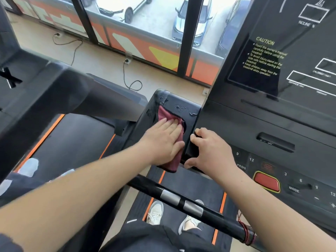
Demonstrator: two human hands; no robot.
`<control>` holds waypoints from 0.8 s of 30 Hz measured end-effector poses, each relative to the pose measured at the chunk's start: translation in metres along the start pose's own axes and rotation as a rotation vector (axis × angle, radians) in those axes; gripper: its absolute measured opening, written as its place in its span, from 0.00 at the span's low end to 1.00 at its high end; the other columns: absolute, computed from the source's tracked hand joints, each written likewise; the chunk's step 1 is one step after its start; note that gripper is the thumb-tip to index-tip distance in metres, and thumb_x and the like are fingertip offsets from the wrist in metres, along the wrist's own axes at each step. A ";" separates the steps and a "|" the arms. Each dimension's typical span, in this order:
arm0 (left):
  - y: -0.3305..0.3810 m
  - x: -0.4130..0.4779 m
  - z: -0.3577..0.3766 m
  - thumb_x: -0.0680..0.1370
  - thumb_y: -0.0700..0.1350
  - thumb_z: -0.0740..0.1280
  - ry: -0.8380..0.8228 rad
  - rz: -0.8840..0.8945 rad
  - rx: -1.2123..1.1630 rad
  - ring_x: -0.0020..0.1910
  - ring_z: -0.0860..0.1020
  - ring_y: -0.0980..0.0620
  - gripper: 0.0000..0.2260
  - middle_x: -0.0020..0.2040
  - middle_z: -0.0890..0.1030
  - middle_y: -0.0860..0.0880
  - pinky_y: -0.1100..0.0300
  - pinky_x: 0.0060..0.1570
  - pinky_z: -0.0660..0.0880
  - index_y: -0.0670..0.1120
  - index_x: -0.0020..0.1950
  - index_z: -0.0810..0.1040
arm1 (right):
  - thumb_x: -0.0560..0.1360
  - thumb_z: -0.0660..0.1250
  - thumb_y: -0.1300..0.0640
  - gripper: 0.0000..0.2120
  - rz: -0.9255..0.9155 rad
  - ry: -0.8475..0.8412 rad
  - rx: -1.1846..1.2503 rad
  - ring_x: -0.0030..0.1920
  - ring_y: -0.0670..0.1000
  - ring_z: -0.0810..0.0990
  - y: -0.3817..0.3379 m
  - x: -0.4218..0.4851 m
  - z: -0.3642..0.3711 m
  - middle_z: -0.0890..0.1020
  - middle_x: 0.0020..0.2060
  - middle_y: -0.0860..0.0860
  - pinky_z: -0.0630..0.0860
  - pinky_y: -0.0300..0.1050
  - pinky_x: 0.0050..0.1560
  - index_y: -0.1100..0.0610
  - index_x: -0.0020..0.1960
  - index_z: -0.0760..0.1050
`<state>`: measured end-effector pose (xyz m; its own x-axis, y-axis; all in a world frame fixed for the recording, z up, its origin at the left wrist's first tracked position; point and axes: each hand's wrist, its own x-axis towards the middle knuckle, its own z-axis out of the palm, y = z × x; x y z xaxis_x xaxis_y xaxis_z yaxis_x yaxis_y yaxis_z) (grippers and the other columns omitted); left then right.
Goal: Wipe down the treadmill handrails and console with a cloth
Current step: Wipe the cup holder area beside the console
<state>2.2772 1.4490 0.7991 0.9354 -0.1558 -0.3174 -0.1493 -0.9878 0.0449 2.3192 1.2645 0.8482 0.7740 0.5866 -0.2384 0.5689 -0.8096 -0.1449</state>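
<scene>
Where the console (272, 73) meets its left-hand side tray (183, 106), the left hand (161, 140) lies flat on a maroon cloth (164, 113). Its fingers are straight and close together, palm down, pressing the cloth against the tray's black top. The cloth extends past the fingertips toward the far end and hangs slightly over the near edge below the heel of the hand. Beads of moisture (180, 107) show on the bare tray surface just beyond the cloth. The right hand (209, 148) sits just beside the left, apart from the cloth. Its fingers are curled over a raised black ridge of the tray next to the console body, and its thumb is spread to the tray's near edge, gripping the tray. A black handrail (214, 215) with two silver contact plates crosses below both forearms, and a red cord (246, 233) is wound round its right end. A red button (266, 181) sits on the console's lower panel, right of the right hand. The person's pale shoes (154, 213) stand on the belt (190, 182) beneath the handrail.
</scene>
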 end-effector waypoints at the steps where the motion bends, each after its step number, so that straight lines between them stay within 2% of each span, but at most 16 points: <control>1: -0.009 0.006 -0.003 0.84 0.62 0.40 0.020 0.036 0.035 0.83 0.49 0.48 0.33 0.84 0.54 0.45 0.49 0.81 0.43 0.44 0.84 0.50 | 0.59 0.79 0.34 0.43 -0.001 -0.003 0.000 0.66 0.49 0.71 -0.001 0.000 0.000 0.73 0.66 0.45 0.72 0.43 0.58 0.50 0.69 0.75; 4: -0.016 0.007 -0.003 0.84 0.61 0.39 0.043 0.042 0.058 0.83 0.53 0.49 0.33 0.84 0.57 0.46 0.51 0.82 0.44 0.45 0.84 0.53 | 0.60 0.79 0.33 0.43 0.001 -0.002 0.001 0.68 0.48 0.70 0.000 0.000 -0.001 0.72 0.66 0.44 0.73 0.43 0.57 0.50 0.69 0.75; 6: 0.005 0.003 -0.002 0.84 0.57 0.42 0.091 -0.051 0.030 0.78 0.65 0.47 0.29 0.79 0.68 0.45 0.52 0.79 0.54 0.45 0.80 0.62 | 0.60 0.79 0.33 0.42 -0.004 0.000 0.007 0.68 0.47 0.70 0.001 -0.002 -0.001 0.72 0.66 0.43 0.73 0.42 0.57 0.49 0.69 0.75; 7: 0.019 0.005 -0.004 0.84 0.55 0.47 0.124 -0.150 -0.049 0.72 0.71 0.47 0.24 0.72 0.75 0.46 0.53 0.74 0.62 0.47 0.74 0.69 | 0.61 0.79 0.34 0.42 -0.005 -0.005 0.011 0.68 0.47 0.69 0.001 -0.002 -0.002 0.72 0.67 0.44 0.73 0.42 0.58 0.49 0.69 0.75; 8: 0.032 0.008 -0.009 0.84 0.52 0.52 0.128 -0.273 -0.203 0.65 0.75 0.46 0.16 0.64 0.80 0.48 0.53 0.63 0.68 0.50 0.67 0.73 | 0.61 0.79 0.34 0.42 -0.003 -0.013 0.016 0.69 0.48 0.69 0.000 -0.002 -0.002 0.71 0.68 0.44 0.73 0.42 0.59 0.49 0.70 0.74; 9: 0.040 0.008 -0.013 0.83 0.49 0.56 0.098 -0.364 -0.361 0.60 0.77 0.44 0.11 0.58 0.82 0.49 0.53 0.53 0.70 0.52 0.62 0.74 | 0.61 0.79 0.35 0.41 -0.001 -0.017 0.021 0.69 0.48 0.69 0.000 -0.002 -0.001 0.71 0.68 0.45 0.72 0.42 0.60 0.49 0.70 0.74; 10: 0.044 0.008 -0.018 0.83 0.48 0.58 0.073 -0.413 -0.480 0.58 0.77 0.43 0.10 0.56 0.82 0.48 0.53 0.47 0.69 0.53 0.61 0.75 | 0.61 0.79 0.35 0.41 0.000 -0.013 0.023 0.69 0.49 0.70 0.001 -0.001 0.000 0.71 0.68 0.45 0.72 0.42 0.60 0.49 0.70 0.74; 11: 0.043 0.007 -0.019 0.83 0.49 0.59 0.069 -0.405 -0.526 0.59 0.77 0.42 0.11 0.56 0.82 0.47 0.53 0.47 0.70 0.53 0.63 0.75 | 0.61 0.79 0.35 0.41 0.001 -0.005 0.021 0.68 0.49 0.70 0.001 -0.001 0.000 0.71 0.68 0.45 0.71 0.41 0.60 0.49 0.69 0.75; 12: 0.037 0.004 -0.017 0.83 0.50 0.59 0.088 -0.349 -0.500 0.61 0.77 0.42 0.13 0.59 0.81 0.46 0.51 0.52 0.72 0.53 0.67 0.74 | 0.61 0.79 0.35 0.41 0.000 -0.002 0.016 0.68 0.48 0.70 0.002 -0.001 0.001 0.72 0.68 0.45 0.71 0.41 0.60 0.49 0.69 0.75; 13: 0.029 0.001 -0.013 0.84 0.52 0.57 0.105 -0.260 -0.422 0.66 0.74 0.43 0.16 0.64 0.80 0.47 0.50 0.61 0.71 0.53 0.72 0.71 | 0.61 0.79 0.34 0.41 -0.005 -0.005 0.009 0.67 0.48 0.71 0.002 -0.001 0.000 0.72 0.67 0.44 0.71 0.41 0.60 0.49 0.69 0.75; 15: 0.003 0.001 -0.009 0.85 0.58 0.50 0.100 -0.054 -0.140 0.77 0.64 0.48 0.24 0.77 0.70 0.51 0.52 0.78 0.55 0.51 0.81 0.62 | 0.61 0.78 0.33 0.41 -0.010 0.007 0.009 0.67 0.48 0.71 0.003 -0.002 0.002 0.72 0.67 0.44 0.70 0.41 0.60 0.49 0.69 0.75; 17: -0.020 0.004 -0.006 0.85 0.61 0.44 0.080 0.047 0.043 0.81 0.57 0.54 0.29 0.82 0.63 0.53 0.48 0.81 0.42 0.51 0.83 0.57 | 0.61 0.78 0.33 0.41 -0.019 0.011 0.000 0.67 0.48 0.70 0.003 -0.002 0.003 0.71 0.67 0.44 0.70 0.41 0.60 0.49 0.70 0.74; 19: -0.022 0.006 -0.001 0.84 0.60 0.41 0.076 0.029 0.088 0.81 0.57 0.54 0.29 0.81 0.64 0.53 0.47 0.81 0.41 0.51 0.83 0.58 | 0.61 0.78 0.34 0.41 -0.015 0.009 0.002 0.67 0.48 0.71 0.004 -0.001 0.005 0.71 0.66 0.45 0.71 0.41 0.60 0.50 0.69 0.74; 20: -0.014 0.005 0.000 0.84 0.59 0.40 0.084 -0.036 0.080 0.80 0.60 0.53 0.30 0.80 0.67 0.52 0.47 0.81 0.43 0.50 0.82 0.60 | 0.61 0.79 0.34 0.41 -0.011 0.006 0.004 0.67 0.49 0.71 0.004 -0.001 0.005 0.72 0.66 0.45 0.71 0.42 0.60 0.50 0.69 0.74; 22: 0.017 0.005 0.002 0.81 0.56 0.38 0.105 -0.199 -0.038 0.75 0.68 0.49 0.32 0.75 0.73 0.49 0.48 0.80 0.48 0.47 0.80 0.64 | 0.60 0.79 0.36 0.40 -0.001 0.016 0.014 0.64 0.51 0.73 0.004 -0.001 0.008 0.74 0.65 0.46 0.72 0.43 0.60 0.51 0.67 0.76; 24: 0.053 0.006 0.003 0.80 0.53 0.41 0.174 -0.324 -0.251 0.70 0.73 0.47 0.31 0.71 0.76 0.47 0.50 0.79 0.50 0.44 0.78 0.66 | 0.59 0.80 0.39 0.37 0.004 0.063 0.021 0.60 0.52 0.76 0.005 0.000 0.012 0.76 0.62 0.47 0.72 0.44 0.60 0.53 0.64 0.79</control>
<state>2.2744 1.3955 0.7968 0.9643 0.1845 -0.1901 0.2227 -0.9533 0.2042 2.3188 1.2601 0.8360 0.7925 0.5833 -0.1780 0.5604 -0.8116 -0.1648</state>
